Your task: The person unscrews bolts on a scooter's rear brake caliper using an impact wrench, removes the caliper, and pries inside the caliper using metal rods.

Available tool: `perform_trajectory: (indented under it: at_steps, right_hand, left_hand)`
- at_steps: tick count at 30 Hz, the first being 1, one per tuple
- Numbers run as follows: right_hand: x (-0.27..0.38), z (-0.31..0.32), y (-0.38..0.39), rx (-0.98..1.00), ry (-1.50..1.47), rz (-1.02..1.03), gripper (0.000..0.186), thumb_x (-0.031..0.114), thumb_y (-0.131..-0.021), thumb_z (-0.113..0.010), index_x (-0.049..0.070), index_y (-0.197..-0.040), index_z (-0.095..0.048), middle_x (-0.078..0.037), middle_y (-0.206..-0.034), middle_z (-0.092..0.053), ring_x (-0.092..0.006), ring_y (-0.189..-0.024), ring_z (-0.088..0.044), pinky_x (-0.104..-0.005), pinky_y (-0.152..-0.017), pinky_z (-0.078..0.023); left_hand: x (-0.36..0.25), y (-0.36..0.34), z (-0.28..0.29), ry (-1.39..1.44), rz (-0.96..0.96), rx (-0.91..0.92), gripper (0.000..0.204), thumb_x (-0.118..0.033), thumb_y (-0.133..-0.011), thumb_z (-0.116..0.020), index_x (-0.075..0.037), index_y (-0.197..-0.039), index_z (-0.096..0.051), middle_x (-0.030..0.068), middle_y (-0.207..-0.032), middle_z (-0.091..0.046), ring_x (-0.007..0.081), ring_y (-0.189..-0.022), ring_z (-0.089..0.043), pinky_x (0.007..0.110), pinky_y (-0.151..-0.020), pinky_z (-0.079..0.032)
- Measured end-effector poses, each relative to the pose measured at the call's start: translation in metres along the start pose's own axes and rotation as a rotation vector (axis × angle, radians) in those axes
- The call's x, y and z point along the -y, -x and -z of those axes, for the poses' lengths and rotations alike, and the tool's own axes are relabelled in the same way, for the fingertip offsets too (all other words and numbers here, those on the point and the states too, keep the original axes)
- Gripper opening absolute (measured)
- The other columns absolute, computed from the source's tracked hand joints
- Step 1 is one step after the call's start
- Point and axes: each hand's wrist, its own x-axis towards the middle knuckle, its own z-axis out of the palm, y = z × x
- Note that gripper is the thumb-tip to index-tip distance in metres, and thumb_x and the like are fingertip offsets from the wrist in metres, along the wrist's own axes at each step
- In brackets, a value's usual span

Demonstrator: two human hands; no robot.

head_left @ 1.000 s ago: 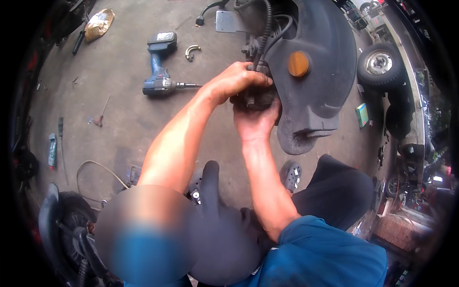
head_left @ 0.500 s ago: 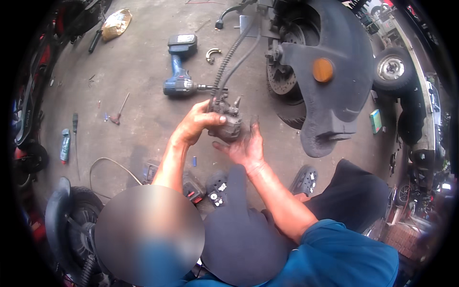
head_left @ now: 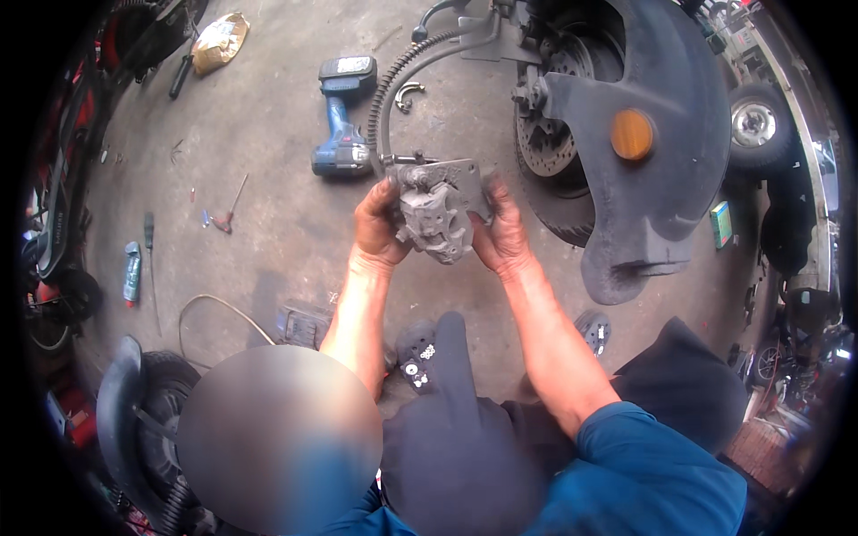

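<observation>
Between my hands I hold a dusty grey brake caliper [head_left: 436, 219] with a flat metal bracket plate along its far edge. My left hand [head_left: 379, 223] is closed around its left side, and my right hand [head_left: 502, 230] grips the right side, its thumb near the plate. A hose in a coiled spring sleeve [head_left: 386, 85] and a smoother cable [head_left: 393, 103] arc from the caliper up toward the wheel assembly. Just beyond it to the right is a wheel with a drilled brake disc [head_left: 547, 147] under a black fender [head_left: 657, 205] with an orange reflector [head_left: 632, 134].
A blue cordless impact driver [head_left: 341, 134] lies beyond my left hand, beside a curved metal piece [head_left: 407, 96]. Farther left are a red-handled screwdriver [head_left: 221, 221], a long screwdriver [head_left: 149, 234] and a spray can [head_left: 132, 275]. A spare wheel [head_left: 755, 125] stands at right.
The caliper has been turned, so its bracket plate and inner side now show. My right hand has moved from below to grip its right side. The hose now bows left.
</observation>
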Motion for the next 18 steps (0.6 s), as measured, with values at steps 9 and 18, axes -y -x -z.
perform_trajectory:
  at_steps: [9,18]
  right_hand:
    - [0.025,-0.034,0.002,0.210,0.263,0.160,0.039,0.031,-0.094,-0.053,-0.002,-0.113,-0.060,-0.006,-0.100,-0.064,-0.0125,-0.090,-0.057,-0.0247,-0.082,-0.045]
    - [0.010,-0.054,0.008,0.036,0.383,0.247,0.034,0.026,-0.095,-0.053,-0.005,-0.108,-0.062,-0.005,-0.088,-0.064,-0.0099,-0.080,-0.055,-0.0249,-0.073,-0.045]
  left_hand:
    - [-0.003,-0.005,-0.018,-0.008,-0.041,-0.191,0.048,-0.046,-0.093,-0.046,-0.006,-0.119,-0.054,0.0109,-0.111,-0.061,0.0240,-0.103,-0.059,0.041,-0.087,-0.050]
    - [0.021,0.032,-0.028,-0.704,-0.576,-0.456,0.063,-0.053,-0.095,-0.041,-0.003,-0.133,-0.041,0.0087,-0.120,-0.054,0.0187,-0.109,-0.053,0.034,-0.087,-0.048]
